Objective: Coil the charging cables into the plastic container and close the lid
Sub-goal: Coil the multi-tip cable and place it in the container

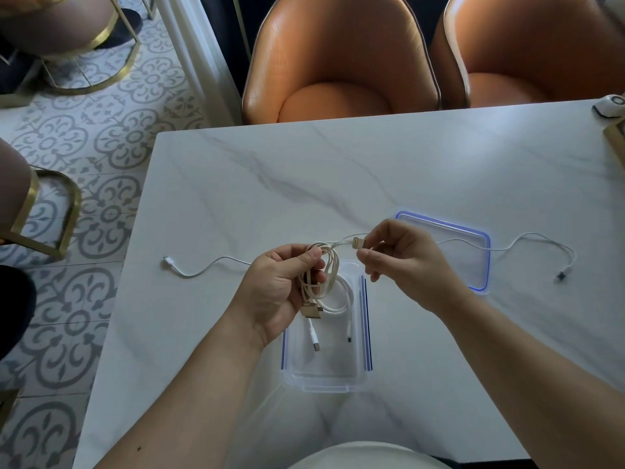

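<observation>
My left hand (pixel 280 292) grips a beige cable (pixel 324 265) wound into loops above the clear plastic container (pixel 324 380). One gold plug of that cable hangs below the palm. My right hand (pixel 399 258) pinches its other gold plug, just right of the loops. A white cable (pixel 341 306) lies coiled inside the container, both ends pointing toward me. A thin white cable (pixel 209 265) stretches across the table behind my hands, from far left to far right. The blue-rimmed lid (pixel 487 245) rests flat on the table, right of the container.
The white marble table (pixel 338 170) has its left edge near the thin cable's left plug. Two orange chairs (pixel 341 62) stand at the far side. A small white object (pixel 608 108) and a gold-edged item sit at the far right corner.
</observation>
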